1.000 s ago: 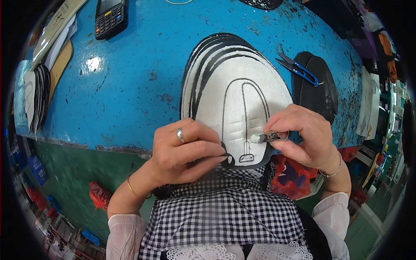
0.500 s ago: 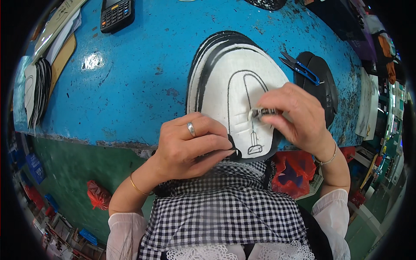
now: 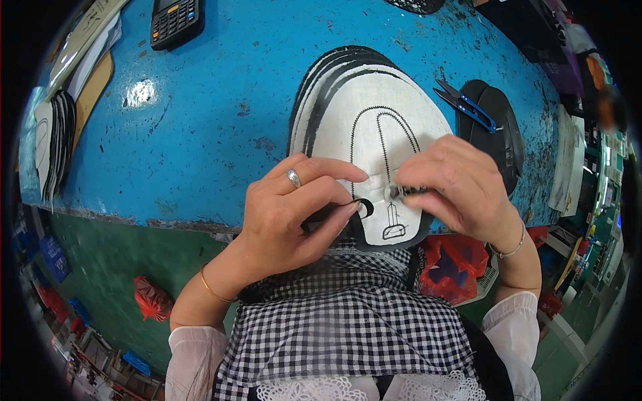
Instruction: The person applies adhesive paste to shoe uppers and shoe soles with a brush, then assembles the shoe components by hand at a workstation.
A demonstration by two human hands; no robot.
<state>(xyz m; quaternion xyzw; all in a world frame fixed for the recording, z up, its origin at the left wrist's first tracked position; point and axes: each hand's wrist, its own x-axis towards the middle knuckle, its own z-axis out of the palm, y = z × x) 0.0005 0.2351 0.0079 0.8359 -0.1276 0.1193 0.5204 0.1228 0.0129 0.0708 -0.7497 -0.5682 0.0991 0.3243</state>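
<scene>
A blue, paint-worn table is filling the upper view, and a green floor is showing below its near edge. From my remote station I am observing two bare hands. The left hand is pinching a curled black strip between thumb and middle finger, its forefinger spreading away. The right hand is pinching a small dark tool, partly hidden by the fingers, above the top piece.

Compared with half a second ago, I am noting two changes: the left forefinger is now standing apart from the thumb, and the right hand is sitting nearer the wearer. I am judging that the strip is therefore becoming easier to see, and that attention is shifting toward the narrow end.

The top piece is lying uppermost on the stack, its narrow end reaching past the table edge. It is presenting a white face, a black border, nested arches of black stitching, shallow creases and a small stitched outline near the narrow end.

Farther out, blue-handled snips are resting on black pieces to the right. A keypad device is lying at upper left, and a side stack is standing at far left.
</scene>
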